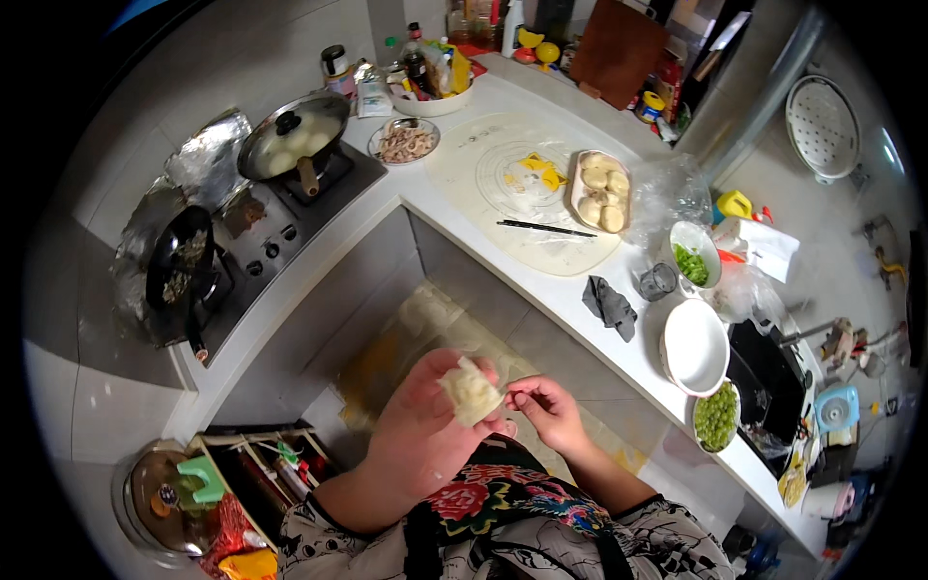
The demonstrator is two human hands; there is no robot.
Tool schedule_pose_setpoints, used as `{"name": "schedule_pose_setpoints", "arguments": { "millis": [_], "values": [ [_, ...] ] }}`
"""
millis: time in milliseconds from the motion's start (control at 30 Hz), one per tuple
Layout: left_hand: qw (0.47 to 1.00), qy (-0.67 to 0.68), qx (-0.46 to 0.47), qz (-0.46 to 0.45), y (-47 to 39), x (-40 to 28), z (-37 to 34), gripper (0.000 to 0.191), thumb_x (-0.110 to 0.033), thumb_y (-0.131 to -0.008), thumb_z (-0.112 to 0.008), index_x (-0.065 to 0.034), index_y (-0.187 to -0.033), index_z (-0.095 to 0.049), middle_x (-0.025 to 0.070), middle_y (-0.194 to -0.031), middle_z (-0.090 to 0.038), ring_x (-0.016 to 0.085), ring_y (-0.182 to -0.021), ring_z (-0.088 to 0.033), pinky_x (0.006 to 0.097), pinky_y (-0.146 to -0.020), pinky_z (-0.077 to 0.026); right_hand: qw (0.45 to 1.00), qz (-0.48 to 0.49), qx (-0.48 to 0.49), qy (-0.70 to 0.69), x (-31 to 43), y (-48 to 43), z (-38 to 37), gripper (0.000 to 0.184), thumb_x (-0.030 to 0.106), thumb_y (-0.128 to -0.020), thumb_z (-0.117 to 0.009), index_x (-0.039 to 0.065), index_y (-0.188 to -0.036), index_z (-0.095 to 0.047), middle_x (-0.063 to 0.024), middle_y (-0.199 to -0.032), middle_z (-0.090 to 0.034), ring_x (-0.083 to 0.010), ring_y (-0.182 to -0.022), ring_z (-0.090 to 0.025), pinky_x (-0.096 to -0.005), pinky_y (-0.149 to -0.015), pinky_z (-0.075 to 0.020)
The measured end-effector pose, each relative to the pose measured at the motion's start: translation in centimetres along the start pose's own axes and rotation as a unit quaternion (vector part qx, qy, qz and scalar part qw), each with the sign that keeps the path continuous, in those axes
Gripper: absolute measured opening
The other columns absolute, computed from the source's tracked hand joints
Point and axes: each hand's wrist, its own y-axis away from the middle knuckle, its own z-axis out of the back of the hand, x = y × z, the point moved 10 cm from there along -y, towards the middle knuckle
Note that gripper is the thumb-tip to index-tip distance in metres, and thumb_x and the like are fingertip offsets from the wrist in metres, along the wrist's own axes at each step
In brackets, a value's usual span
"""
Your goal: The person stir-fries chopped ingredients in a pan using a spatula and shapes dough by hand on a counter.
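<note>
In front of my body, my left hand [424, 428] is raised and holds a pale, torn piece of bun or bread [471, 391] between thumb and fingers. My right hand [552, 415] is just to its right, thumb and fingertips drawn together close to the piece. Whether a small bit is pinched there is too small to tell. Both hands are in the air over the floor, short of the counter. On the counter ahead, a tray of round pale buns [603, 192] sits on a silicone kneading mat [478, 210], with black chopsticks [546, 228] in front of it.
A lidded pan [293, 138] and a black wok with food [181, 257] stand on the gas stove [254, 232]. Sliced meat fills a plate [404, 141]. Chopped greens [690, 264], a white bowl [694, 348], green grapes [716, 417] and a black sink [772, 377] are rightward.
</note>
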Motion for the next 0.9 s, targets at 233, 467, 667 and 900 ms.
{"name": "schedule_pose_setpoints", "arguments": {
  "millis": [233,467,667,900],
  "values": [
    [0.990,-0.119,-0.073,-0.012,2.3,-4.2,1.5,0.036,-0.011,-0.083,-0.055,-0.0103,-0.118,-0.046,0.0082,-0.111,-0.046,0.022,-0.090,-0.051,0.0350,-0.074,-0.043,0.999,-0.030,-0.037,0.011,-1.6,1.1,-3.7,0.017,0.002,-0.089,-0.049,-0.001,-0.105,-0.053,-0.0051,-0.092,-0.059,-0.0114,-0.086,-0.055,-0.0240,-0.079,-0.0443],
    [0.979,-0.194,-0.050,0.038,2.6,-4.8,3.1,0.043,-0.002,-0.083,-0.051,0.0008,-0.125,-0.042,0.0096,-0.112,-0.052,0.019,-0.097,-0.053,0.0335,-0.077,-0.047,0.985,0.138,-0.095,-0.030,7.4,1.7,-6.6,0.020,0.002,-0.085,-0.057,-0.002,-0.104,-0.054,-0.0080,-0.092,-0.060,-0.0148,-0.087,-0.057,-0.0273,-0.079,-0.0466],
    [0.955,-0.297,0.009,-0.019,2.9,-6.4,2.4,0.038,0.000,-0.082,-0.058,0.0012,-0.117,-0.044,0.0109,-0.105,-0.055,0.015,-0.093,-0.056,0.0267,-0.081,-0.046,0.947,0.304,-0.061,0.080,14.8,1.2,-11.2,0.046,0.004,-0.073,-0.070,0.000,-0.116,-0.053,-0.0120,-0.107,-0.052,-0.0162,-0.091,-0.055,-0.0275,-0.077,-0.0468],
    [0.929,-0.367,0.023,-0.041,3.0,-7.0,1.4,0.032,0.003,-0.081,-0.059,0.0015,-0.109,-0.046,0.0099,-0.101,-0.056,0.015,-0.094,-0.056,0.0279,-0.081,-0.048,0.959,0.267,-0.054,0.081,13.7,-0.3,-12.2,0.024,-0.002,-0.073,-0.069,0.000,-0.095,-0.060,-0.0117,-0.102,-0.053,-0.0155,-0.086,-0.057,-0.0238,-0.072,-0.0472]
  ]
}}
